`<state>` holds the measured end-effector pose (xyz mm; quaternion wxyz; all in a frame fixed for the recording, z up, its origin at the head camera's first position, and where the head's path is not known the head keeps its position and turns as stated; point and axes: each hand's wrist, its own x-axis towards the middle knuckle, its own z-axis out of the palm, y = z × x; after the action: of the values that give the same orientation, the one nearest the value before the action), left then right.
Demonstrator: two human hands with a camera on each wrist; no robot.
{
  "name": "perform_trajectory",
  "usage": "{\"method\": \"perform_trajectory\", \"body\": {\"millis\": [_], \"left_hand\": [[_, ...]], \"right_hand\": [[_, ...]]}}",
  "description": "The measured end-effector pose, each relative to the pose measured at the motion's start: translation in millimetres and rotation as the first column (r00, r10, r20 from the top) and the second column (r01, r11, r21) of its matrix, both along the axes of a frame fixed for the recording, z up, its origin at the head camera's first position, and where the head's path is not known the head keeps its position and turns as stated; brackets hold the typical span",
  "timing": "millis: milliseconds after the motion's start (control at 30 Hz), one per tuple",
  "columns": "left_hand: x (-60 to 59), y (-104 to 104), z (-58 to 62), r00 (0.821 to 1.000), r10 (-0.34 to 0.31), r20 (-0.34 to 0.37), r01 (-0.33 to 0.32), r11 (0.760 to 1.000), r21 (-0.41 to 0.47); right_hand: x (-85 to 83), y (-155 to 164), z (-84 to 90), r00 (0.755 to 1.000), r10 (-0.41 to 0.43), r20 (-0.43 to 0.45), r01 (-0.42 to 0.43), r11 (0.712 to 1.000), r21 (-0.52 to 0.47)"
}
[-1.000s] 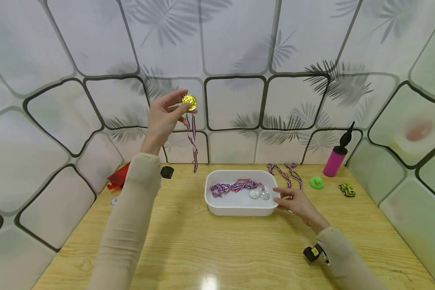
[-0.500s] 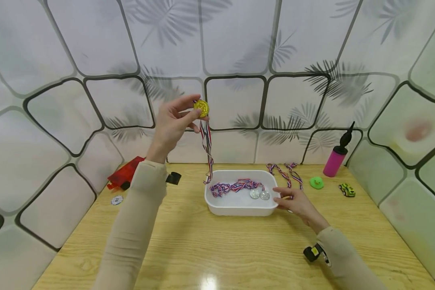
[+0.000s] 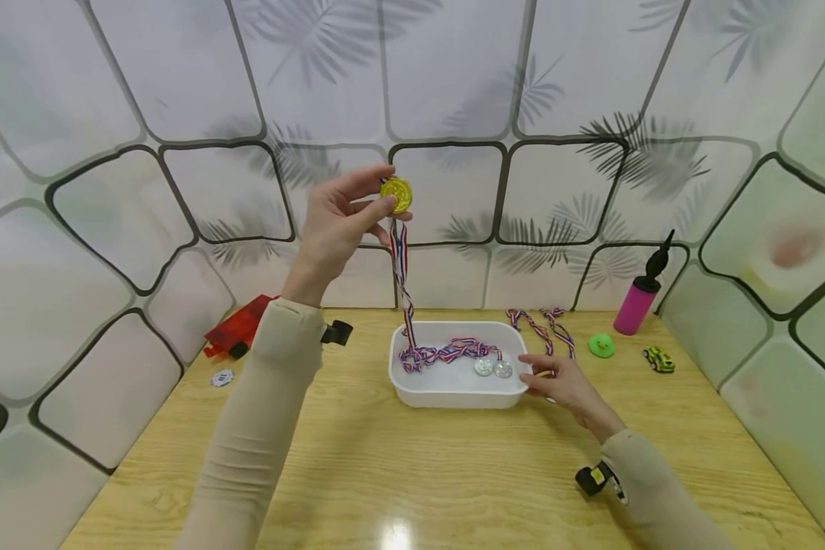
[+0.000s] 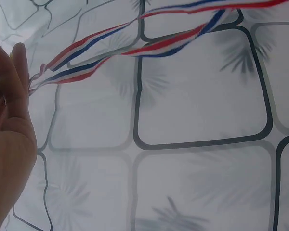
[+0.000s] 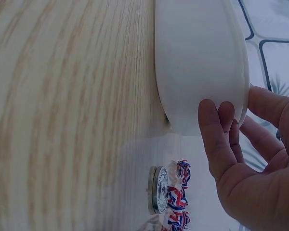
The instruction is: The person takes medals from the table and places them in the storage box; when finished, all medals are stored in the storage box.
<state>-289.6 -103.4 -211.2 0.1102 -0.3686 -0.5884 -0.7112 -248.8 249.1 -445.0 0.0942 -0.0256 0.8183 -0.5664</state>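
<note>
My left hand [image 3: 340, 218] is raised above the left end of a white plastic tray [image 3: 454, 399], pinching a gold medal [image 3: 396, 195] between thumb and fingers. From it a red, white and blue ribbon [image 3: 402, 267] hangs down, its lower end reaching into the tray. Inside the tray lie two silver medals [image 3: 483, 367] with tangled striped ribbons [image 3: 454, 351]. My right hand [image 3: 571, 393] holds the tray's right end by the rim, fingers against the outer wall in the right wrist view. Under that hand, medals [image 5: 159, 190] with bunched ribbon [image 5: 178, 202] lie on the table.
More striped ribbons [image 3: 536, 330] stretch behind my right hand. Farther right are a green duck [image 3: 601, 345], a toy car [image 3: 658, 360] and a pink hand pump [image 3: 634, 307]. A red object [image 3: 241, 328] and a round chip [image 3: 222, 377] lie left, and a patterned curtain [image 3: 447, 191] stands behind.
My left hand has moved right with the gold medal, bringing the hanging ribbon from beside the tray to over and into its left end. The right hand stays at the rim.
</note>
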Motion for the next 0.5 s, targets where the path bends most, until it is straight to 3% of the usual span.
{"method": "perform_trajectory", "body": {"millis": [233,500], "left_hand": [[-2.4,-2,-24.6,0.996,0.023,0.089,-0.012,0.992,-0.126],[-25.2,5,-51.0,0.984,0.079,0.161,-0.051,0.984,-0.172]], "right_hand": [[-1.0,1,-1.6,1.0,0.007,-0.011,-0.007,1.0,-0.01],[-2.0,2,-3.7,1.0,0.012,-0.021,-0.013,1.0,-0.028]]}}
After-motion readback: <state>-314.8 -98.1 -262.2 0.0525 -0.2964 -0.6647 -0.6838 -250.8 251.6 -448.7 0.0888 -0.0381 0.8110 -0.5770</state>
